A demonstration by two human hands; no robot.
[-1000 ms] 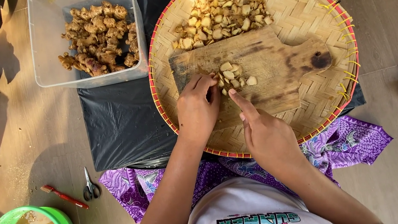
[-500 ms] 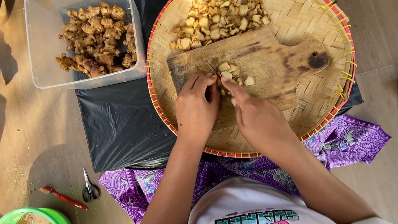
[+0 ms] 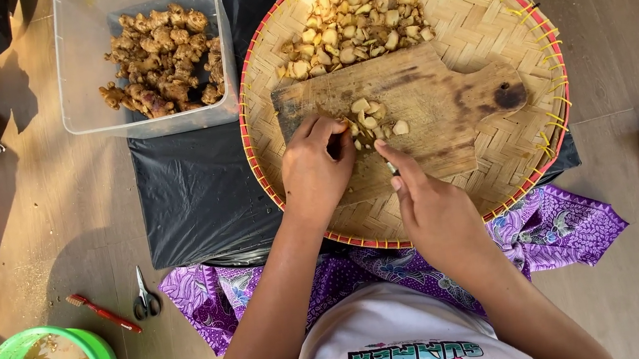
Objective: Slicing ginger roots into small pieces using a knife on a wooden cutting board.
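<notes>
A big heap of cut pieces (image 3: 350,29) already sits at the top of the round tray (image 3: 513,172). The clear box (image 3: 79,71), upper left, holds many whole ginger roots (image 3: 158,57). On the wooden board (image 3: 424,102), the left hand (image 3: 318,167) curls around a piece, and the right hand (image 3: 429,211) grips a knife, mostly hidden.

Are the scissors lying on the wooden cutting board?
No, the scissors lie on the floor beside a red-handled brush, far from the cutting board.

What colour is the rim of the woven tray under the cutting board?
Red, with short yellow bindings on the right side of the woven tray, seen in the head view.
</notes>
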